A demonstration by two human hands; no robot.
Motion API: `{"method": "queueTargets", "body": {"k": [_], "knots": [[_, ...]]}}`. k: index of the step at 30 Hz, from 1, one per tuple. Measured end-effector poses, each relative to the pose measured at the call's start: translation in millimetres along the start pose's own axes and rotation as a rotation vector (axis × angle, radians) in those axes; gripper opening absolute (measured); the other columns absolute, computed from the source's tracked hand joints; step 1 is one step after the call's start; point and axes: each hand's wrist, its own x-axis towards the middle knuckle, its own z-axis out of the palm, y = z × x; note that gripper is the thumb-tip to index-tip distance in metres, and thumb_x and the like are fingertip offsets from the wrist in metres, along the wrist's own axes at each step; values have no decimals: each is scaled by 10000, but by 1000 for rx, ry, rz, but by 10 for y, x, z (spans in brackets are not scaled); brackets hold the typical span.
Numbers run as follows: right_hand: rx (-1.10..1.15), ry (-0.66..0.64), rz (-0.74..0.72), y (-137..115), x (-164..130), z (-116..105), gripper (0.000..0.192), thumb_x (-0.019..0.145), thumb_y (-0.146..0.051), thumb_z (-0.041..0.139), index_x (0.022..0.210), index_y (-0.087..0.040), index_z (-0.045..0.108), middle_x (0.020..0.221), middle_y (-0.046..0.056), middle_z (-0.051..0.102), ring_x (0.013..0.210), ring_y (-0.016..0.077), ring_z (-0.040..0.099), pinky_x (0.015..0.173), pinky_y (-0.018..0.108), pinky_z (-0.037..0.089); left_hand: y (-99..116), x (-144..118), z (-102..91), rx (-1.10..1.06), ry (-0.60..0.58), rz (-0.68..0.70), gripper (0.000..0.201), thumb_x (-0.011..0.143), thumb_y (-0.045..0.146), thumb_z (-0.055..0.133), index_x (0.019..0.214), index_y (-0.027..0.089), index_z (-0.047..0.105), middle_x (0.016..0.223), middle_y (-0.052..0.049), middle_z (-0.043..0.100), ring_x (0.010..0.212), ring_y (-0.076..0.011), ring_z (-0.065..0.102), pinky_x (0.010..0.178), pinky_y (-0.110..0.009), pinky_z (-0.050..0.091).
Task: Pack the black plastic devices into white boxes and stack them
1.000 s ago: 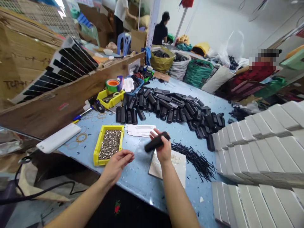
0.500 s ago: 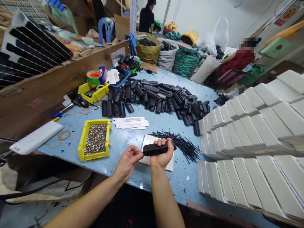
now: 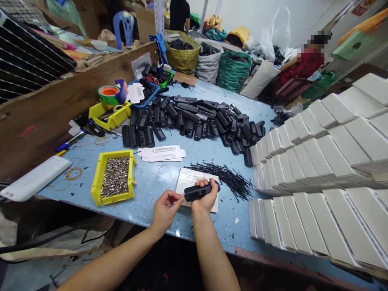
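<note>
My right hand (image 3: 207, 198) is wrapped round a black plastic handle-shaped piece (image 3: 194, 192) with a textured side. At its left end, the thumb and fingertips of my left hand (image 3: 167, 208) are pinched together; whatever they hold there is too small to make out. Both hands are above a white block (image 3: 185, 178) lying on the blue table. Thin black sticks (image 3: 233, 180) are heaped just beyond it. Farther back lies a long pile of similar black pieces (image 3: 190, 117). To the left stands a yellow bin (image 3: 96, 178) filled with small metal parts (image 3: 117, 176).
White boxes (image 3: 312, 218) are stacked along the right side. Flat white cartons (image 3: 162, 153) lie in mid-table. A second yellow bin (image 3: 110, 121), tape rolls (image 3: 109, 91) and a white bar-shaped case (image 3: 38, 178) are at left. Sacks (image 3: 235, 74) and two people are behind.
The view has shifted a little, so the table appears slightly left and higher. Both hands stay on the black piece, the left still pinching at its end.
</note>
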Motion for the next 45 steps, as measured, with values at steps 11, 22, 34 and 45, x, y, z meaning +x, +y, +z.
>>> {"method": "queueTargets", "body": {"k": [11, 22, 34, 45], "knots": [[-302, -403, -449, -264, 112, -338, 288, 711, -371, 591, 785, -152, 417, 570, -51, 450, 543, 35, 487, 604, 201, 463, 132, 573, -195, 758, -276, 218, 469, 757, 323, 704, 1182, 203, 549, 1292, -124, 580, 1208, -265, 545, 1042, -414, 418], [-960, -242, -382, -233, 587, -609, 563, 712, -438, 669, 1154, -132, 500, 1012, 66, 604, 874, 94, 604, 859, 277, 511, 852, 1879, -243, 1407, -308, 115, 448, 530, 186, 791, 933, 118, 607, 1196, -214, 566, 1170, -396, 503, 974, -440, 389], [-1272, -847, -1311, -372, -239, -33, 493, 866, -321, 567, 1350, -249, 503, 1354, 72, 453, 1305, 176, 402, 1108, 365, 382, 1037, 316, -331, 318, -718, -206, 213, 724, 332, 727, 876, 183, 744, 836, -81, 716, 762, -218, 650, 691, -297, 517], [-1345, -877, -1392, -248, -576, -288, 536, 856, -262, 574, 1373, -179, 457, 1313, 101, 468, 1293, 185, 390, 1087, 353, 393, 701, -40, -602, 117, -746, -364, 406, 826, 509, 611, 1113, 235, 696, 1125, -99, 664, 1126, -258, 575, 1056, -423, 361]]}}
